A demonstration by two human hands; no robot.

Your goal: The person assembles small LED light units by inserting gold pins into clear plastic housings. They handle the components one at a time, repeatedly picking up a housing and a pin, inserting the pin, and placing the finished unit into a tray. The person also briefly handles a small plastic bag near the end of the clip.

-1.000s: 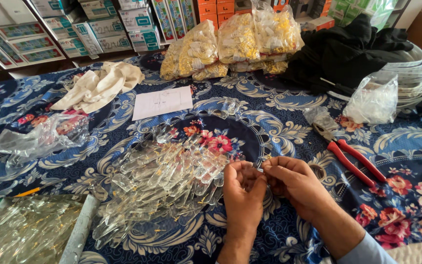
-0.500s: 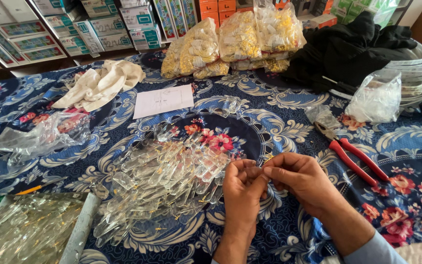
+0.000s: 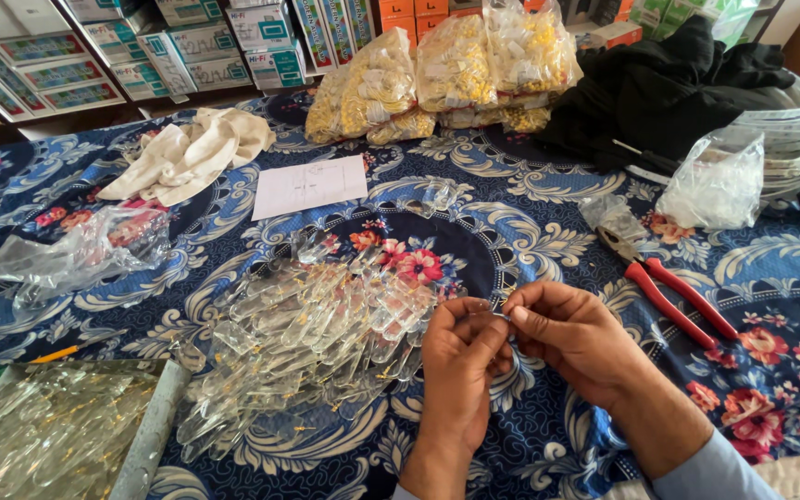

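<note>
My left hand (image 3: 460,366) and my right hand (image 3: 571,335) meet fingertip to fingertip over the blue floral cloth (image 3: 530,231). Between the fingertips sits a tiny metal piece (image 3: 502,315), too small to tell its shape. Just left of my left hand lies a pile of clear glass crystal drops (image 3: 303,338), several with small gold wire hooks. Red-handled pliers (image 3: 664,287) lie on the cloth to the right of my right hand.
A clear bag of crystals (image 3: 48,435) lies at the bottom left, an empty clear bag (image 3: 76,255) at left. A white paper (image 3: 310,185), cream cloth (image 3: 187,157), yellow-filled bags (image 3: 446,74), black fabric (image 3: 678,83) and a small plastic bag (image 3: 719,181) sit farther back.
Both hands have stayed together over the same spot, with only slight shifts of the fingers. The crystal pile and pliers have not moved.
</note>
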